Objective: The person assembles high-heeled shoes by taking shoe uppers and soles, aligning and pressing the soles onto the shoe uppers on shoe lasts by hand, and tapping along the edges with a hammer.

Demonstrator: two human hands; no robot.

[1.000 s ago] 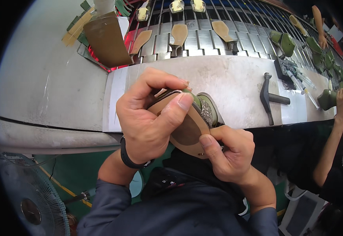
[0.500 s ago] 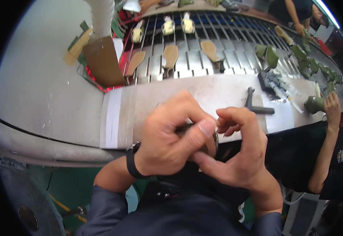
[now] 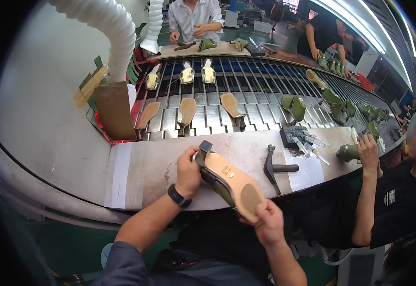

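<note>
Between my two hands is a heeled shoe (image 3: 227,178), tilted with its tan sole facing up and some green showing along its side. My left hand (image 3: 188,172) grips the heel end, beside the dark block heel. At the toe end, my right hand (image 3: 270,225) pinches the sole's edge between thumb and fingers. A hammer (image 3: 271,168) with a dark handle lies on the bench to the right of the shoe. Beyond it, several syringes (image 3: 310,145) rest by a dark box.
A slatted conveyor (image 3: 208,97) runs behind the bench, carrying soles (image 3: 187,110), clear-and-yellow pieces (image 3: 187,75) and green shoes (image 3: 295,108). Cardboard (image 3: 116,112) and a white duct (image 3: 110,28) stand left. At right, a co-worker's hand (image 3: 368,151) holds a green shoe (image 3: 347,152).
My hands were close together and blurred around a dark, mostly hidden item. They are now apart, with the shoe stretched between them, sole up. The view has tilted upward.
</note>
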